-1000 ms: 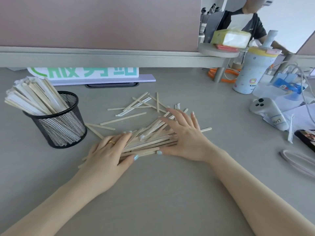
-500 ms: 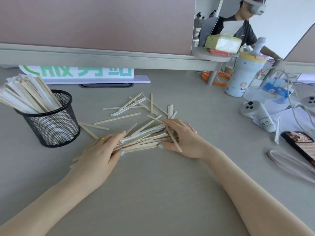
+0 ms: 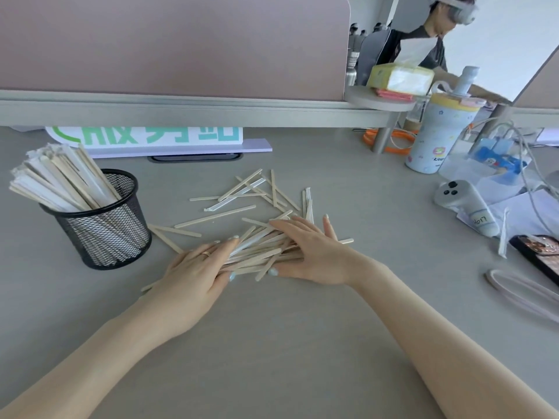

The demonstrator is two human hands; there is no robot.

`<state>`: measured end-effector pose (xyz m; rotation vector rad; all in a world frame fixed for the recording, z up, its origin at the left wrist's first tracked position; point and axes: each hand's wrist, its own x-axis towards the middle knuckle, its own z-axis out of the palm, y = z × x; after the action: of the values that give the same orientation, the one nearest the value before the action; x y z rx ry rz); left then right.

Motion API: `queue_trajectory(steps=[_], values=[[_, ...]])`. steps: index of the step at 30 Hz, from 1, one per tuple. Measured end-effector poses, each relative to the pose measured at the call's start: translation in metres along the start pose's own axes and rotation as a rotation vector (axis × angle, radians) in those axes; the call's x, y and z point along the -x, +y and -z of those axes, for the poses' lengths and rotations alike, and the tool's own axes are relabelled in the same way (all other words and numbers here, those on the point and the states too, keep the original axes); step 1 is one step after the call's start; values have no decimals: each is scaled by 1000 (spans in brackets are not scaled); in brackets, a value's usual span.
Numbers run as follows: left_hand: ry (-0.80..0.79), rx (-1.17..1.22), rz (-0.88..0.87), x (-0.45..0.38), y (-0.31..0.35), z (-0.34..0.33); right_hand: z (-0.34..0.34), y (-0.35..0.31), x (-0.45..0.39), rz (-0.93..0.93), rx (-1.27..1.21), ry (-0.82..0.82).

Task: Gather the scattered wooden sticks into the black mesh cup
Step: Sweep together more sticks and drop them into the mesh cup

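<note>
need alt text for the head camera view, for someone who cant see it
Two bare hands, left hand and right hand, press in from both sides on a loose pile of thin pale wooden sticks on a grey desk. More sticks lie scattered behind the pile. A round black mesh cup, already stuffed with sticks, stands to the left.

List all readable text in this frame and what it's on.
Sign plate at the desk's back edge: large green characters, tops cut off by the shelf, not readable.
Handheld controller: handwritten label on its grip, reads roughly "Lloh", uncertain.
Tumbler: small logo with print starting "Kit", rest too blurred.
Phone: screen shows an image, no legible text.
</note>
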<state>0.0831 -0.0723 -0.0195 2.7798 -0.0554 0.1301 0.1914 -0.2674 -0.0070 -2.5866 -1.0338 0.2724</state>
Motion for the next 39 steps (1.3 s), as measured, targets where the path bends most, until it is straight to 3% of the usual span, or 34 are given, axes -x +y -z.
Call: queue_trajectory(steps=[5,15,25,32,39], values=[[99,77,1,2,8,5,-2,0,-3,15,80,87],[95,-251,146,1,17,9,-4,-8,1,82,113,140],[-47,-316,167,-15,35,15,-10,-10,6,134,56,158],[-20,-311,188,-18,41,17,-10,-12,6,150,56,188],[-153,-339,229,-26,45,18,-10,-15,8,157,97,195]])
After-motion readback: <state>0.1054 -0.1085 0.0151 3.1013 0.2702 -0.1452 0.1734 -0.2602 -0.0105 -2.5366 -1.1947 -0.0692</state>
